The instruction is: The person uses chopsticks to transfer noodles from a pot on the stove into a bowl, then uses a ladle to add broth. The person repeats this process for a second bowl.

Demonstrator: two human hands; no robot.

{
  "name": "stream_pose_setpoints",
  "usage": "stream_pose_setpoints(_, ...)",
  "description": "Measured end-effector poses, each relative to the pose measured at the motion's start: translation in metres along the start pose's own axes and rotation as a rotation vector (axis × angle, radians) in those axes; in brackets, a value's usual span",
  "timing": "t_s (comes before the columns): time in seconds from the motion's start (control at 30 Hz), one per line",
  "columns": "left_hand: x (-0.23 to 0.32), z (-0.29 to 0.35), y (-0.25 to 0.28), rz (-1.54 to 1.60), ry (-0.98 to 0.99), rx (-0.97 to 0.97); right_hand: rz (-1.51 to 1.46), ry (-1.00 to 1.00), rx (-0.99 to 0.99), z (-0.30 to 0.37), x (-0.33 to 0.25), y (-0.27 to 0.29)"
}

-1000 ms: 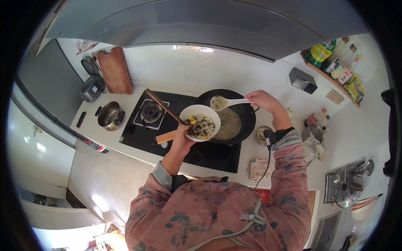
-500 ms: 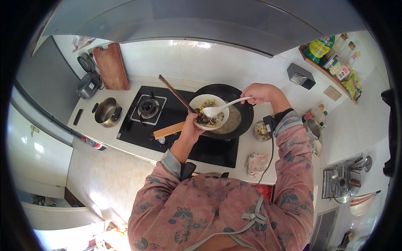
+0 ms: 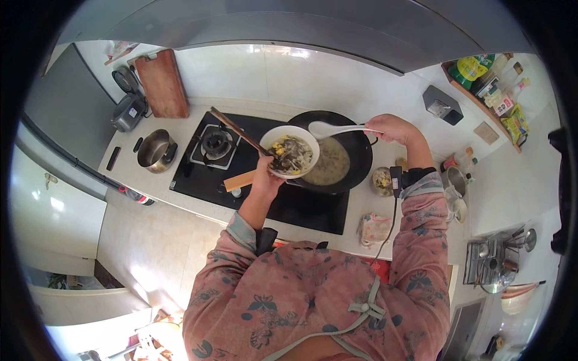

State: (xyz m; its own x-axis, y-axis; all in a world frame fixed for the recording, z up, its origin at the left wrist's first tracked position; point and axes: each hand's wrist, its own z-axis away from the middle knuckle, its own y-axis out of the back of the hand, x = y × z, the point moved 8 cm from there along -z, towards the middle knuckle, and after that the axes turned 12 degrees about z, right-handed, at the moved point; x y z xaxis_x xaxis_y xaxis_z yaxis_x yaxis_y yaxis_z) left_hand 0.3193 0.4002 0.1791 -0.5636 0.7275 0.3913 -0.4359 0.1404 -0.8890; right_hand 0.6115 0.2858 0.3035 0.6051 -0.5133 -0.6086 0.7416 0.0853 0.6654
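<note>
My left hand [image 3: 265, 177] is closed under and around the near left side of a white bowl [image 3: 285, 130], also keeping brown chopsticks [image 3: 232, 125] against it. The bowl contains pale strips with yellow and dark pieces. In my right hand [image 3: 391, 129] is the handle end of a white soup spoon [image 3: 344, 129]. The spoon's head is just past the bowl's right rim, over the wok. Cloudy liquid with bits in it [image 3: 330, 162] lies in the black wok [image 3: 361, 159], which the bowl partly covers. A wooden wok handle [image 3: 239, 180] juts out left, below my left hand.
Left of the wok, the black cooktop [image 3: 301, 213] has a second burner [image 3: 215, 144]. A steel pot [image 3: 155, 150], rice cooker [image 3: 128, 112] and cutting board [image 3: 161, 84] stand farther left. Right of it are a small container of food [image 3: 381, 182] and a packet [image 3: 374, 230]. A range hood [image 3: 253, 24] overhangs.
The spoon has come out of the bowl and moved right, over the wok. The bowl has shifted left relative to the wok, with the chopsticks still held against it.
</note>
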Motion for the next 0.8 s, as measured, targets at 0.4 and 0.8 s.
stream_pose_setpoints(0.4, 0.062, 0.028, 0.014, -0.046, -0.237, 0.038, 0.895, -0.070, 0.693, -0.046, 0.052, -0.073)
stream_pose_setpoints(0.8, 0.066, 0.042, 0.026, -0.010, -0.217, 0.090, 0.591, 0.099, 0.363, -0.111, 0.055, -0.143)
